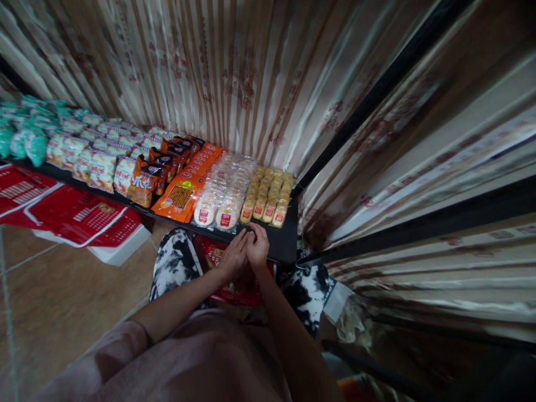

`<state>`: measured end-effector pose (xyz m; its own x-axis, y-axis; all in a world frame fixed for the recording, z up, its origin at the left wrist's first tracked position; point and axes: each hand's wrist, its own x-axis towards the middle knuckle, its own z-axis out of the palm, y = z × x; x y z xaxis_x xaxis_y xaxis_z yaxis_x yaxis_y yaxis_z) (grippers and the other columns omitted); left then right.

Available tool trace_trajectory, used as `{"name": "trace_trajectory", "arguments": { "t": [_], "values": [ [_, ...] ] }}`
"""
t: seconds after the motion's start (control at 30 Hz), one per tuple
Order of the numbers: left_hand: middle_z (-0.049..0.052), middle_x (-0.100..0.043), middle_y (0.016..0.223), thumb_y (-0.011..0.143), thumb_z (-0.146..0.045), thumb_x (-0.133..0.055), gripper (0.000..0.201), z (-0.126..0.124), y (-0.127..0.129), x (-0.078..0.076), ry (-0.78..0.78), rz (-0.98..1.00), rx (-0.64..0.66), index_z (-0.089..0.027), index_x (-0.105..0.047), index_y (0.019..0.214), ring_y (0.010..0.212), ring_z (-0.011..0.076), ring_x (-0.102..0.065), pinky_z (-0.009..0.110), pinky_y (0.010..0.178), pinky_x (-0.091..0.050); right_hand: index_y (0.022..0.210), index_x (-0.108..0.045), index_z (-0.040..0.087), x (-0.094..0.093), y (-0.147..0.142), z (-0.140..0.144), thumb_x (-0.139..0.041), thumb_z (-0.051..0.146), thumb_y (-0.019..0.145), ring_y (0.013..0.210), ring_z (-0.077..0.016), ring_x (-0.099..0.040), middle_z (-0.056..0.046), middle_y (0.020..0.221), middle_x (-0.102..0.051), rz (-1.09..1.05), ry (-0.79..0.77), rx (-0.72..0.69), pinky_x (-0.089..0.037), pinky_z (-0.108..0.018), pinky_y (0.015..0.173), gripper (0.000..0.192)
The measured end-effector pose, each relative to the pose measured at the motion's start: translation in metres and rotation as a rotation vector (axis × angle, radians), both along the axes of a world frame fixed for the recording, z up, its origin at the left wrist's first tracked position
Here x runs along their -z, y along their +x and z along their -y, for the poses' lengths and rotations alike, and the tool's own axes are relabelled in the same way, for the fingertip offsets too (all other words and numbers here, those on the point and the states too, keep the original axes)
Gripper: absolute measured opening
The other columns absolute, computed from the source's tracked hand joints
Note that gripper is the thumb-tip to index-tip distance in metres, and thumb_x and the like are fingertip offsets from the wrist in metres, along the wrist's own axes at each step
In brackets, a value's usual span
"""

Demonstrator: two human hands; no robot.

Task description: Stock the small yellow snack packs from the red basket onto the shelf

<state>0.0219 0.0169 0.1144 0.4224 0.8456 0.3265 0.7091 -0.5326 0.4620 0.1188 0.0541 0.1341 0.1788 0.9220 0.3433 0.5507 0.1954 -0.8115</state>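
Observation:
My left hand (233, 258) and my right hand (258, 248) are pressed together at the front edge of a dark shelf (286, 243), fingers curled; whether they hold something small I cannot tell. Just beyond them lie rows of small yellow snack packets (268, 195) and round white cakes in clear wrappers (221, 195). Flat orange packs (184, 192) lie to the left of those. Below my hands sits a red package (234, 282) between my black-and-white patterned knees (176, 262).
Further left the shelf carries orange snack bags (144, 181), pale bags (90, 162) and teal bags (29, 142). Red baskets (79, 215) stand on the tiled floor at the left. Striped curtain-like panels (234, 72) rise behind the shelf and at the right.

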Motion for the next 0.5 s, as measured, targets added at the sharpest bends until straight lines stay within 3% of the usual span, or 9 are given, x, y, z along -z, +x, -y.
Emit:
{"name": "trace_trajectory", "arguments": {
  "t": [0.23, 0.37, 0.5],
  "values": [
    [0.016, -0.034, 0.142, 0.084, -0.022, -0.044, 0.054, 0.028, -0.014, 0.008, -0.074, 0.078, 0.076, -0.011, -0.032, 0.136, 0.138, 0.0247, -0.013, 0.048, 0.108, -0.027, 0.093, -0.066, 0.017, -0.006, -0.004, 0.028, -0.034, 0.011, 0.078, 0.095, -0.0163, -0.058, -0.008, 0.096, -0.064, -0.047, 0.084, -0.083, -0.046, -0.033, 0.089, 0.036],
    [0.009, -0.047, 0.133, 0.088, -0.02, -0.037, 0.04, 0.053, -0.028, 0.014, -0.228, 0.071, 0.147, -0.019, -0.045, 0.127, 0.127, 0.0193, -0.037, 0.038, 0.103, -0.036, 0.084, -0.067, 0.019, -0.001, 0.0, 0.05, -0.033, 0.01, 0.078, 0.09, -0.0157, -0.059, -0.006, 0.09, -0.066, 0.027, 0.058, -0.214, -0.046, -0.032, 0.086, 0.036],
    [0.01, -0.059, 0.112, 0.082, -0.015, -0.042, 0.035, 0.061, -0.036, 0.027, -0.478, -0.056, 0.104, -0.015, -0.055, 0.115, 0.105, 0.0203, -0.055, 0.032, 0.091, -0.045, 0.084, -0.067, 0.021, 0.022, -0.003, 0.065, -0.039, 0.012, 0.078, 0.091, -0.0161, -0.058, -0.005, 0.092, -0.067, 0.129, -0.039, -0.417, -0.045, -0.032, 0.087, 0.03]
  ]
}}
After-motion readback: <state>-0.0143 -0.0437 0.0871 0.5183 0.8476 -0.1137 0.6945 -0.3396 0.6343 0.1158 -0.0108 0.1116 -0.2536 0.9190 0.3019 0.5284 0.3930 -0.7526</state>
